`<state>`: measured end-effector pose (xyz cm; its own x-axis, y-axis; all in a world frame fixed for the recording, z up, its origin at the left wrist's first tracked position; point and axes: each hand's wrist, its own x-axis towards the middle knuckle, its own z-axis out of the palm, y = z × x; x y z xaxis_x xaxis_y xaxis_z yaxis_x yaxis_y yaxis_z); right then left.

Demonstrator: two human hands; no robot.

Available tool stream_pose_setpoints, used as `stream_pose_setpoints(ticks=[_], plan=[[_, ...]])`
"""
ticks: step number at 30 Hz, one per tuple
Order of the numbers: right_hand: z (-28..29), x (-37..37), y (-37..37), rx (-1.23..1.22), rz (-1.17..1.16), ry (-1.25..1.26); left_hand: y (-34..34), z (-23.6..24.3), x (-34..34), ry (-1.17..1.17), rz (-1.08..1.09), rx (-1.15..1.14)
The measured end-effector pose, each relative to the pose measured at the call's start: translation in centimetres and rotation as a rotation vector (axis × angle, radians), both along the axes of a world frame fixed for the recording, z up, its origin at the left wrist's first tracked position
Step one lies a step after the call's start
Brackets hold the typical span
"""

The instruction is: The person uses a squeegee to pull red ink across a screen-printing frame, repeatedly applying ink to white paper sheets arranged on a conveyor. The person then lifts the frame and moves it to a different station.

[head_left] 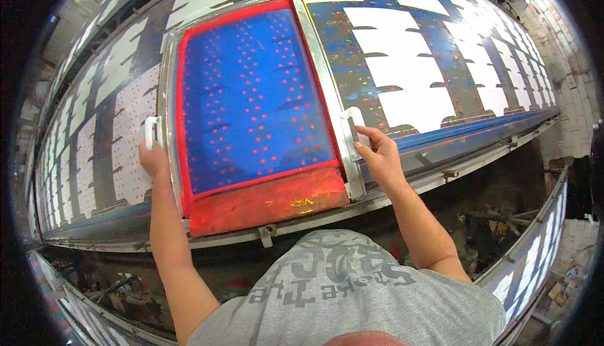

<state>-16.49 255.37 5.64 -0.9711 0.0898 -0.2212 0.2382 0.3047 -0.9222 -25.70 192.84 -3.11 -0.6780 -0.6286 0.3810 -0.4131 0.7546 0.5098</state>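
Grey T-shirt (352, 289) lowermost, the screen-printing frame (328, 82) (blue mesh (251, 94)) sits upper-centre between left hand (153, 159) and right hand (380, 156), both gripping white handles (149, 133).

Brightly lit, glare on upper-right tabletop (445, 63), fisheye-bent edges, black corners

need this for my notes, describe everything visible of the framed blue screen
The framed blue screen has a silvery metal-looking frame, red borders, scattered red dots and a red, yellow-marked near end. It sits over the long table; flat or raised, I cannot tell. The left hand and right hand touch its white side handles.
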Motion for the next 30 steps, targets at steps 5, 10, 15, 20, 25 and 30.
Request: stream_pose_setpoints(ticks=[5, 10, 15, 20, 25, 30], plan=[[2.0, -0.3, -2.1, -0.052, -0.004, 0.014, -0.2, -0.1, 0.6, 0.016, -0.029, 0.014], [5.0, -0.6, -2.3, 0.029, 0.019, -0.063, -0.2, 0.0, 0.5, 0.022, -0.050, 0.063], [7.1, -0.3, -1.7, -0.074, 0.042, 0.148, -0.1, 1.6, 0.6, -0.022, -0.041, 0.188], [7.9, -1.5, 1.7, 0.055, 0.053, 0.239, 2.7, 4.5, -0.6, 0.064, -0.042, 0.326], [7.6, -3.4, 9.4, 0.081, 0.001, 0.163, 11.5, 6.8, -2.4, 0.157, -0.128, 0.423], [6.5, -5.5, 19.8, 0.228, -0.005, 0.228, 24.0, 8.6, -3.9, 0.161, -0.109, 0.349]])
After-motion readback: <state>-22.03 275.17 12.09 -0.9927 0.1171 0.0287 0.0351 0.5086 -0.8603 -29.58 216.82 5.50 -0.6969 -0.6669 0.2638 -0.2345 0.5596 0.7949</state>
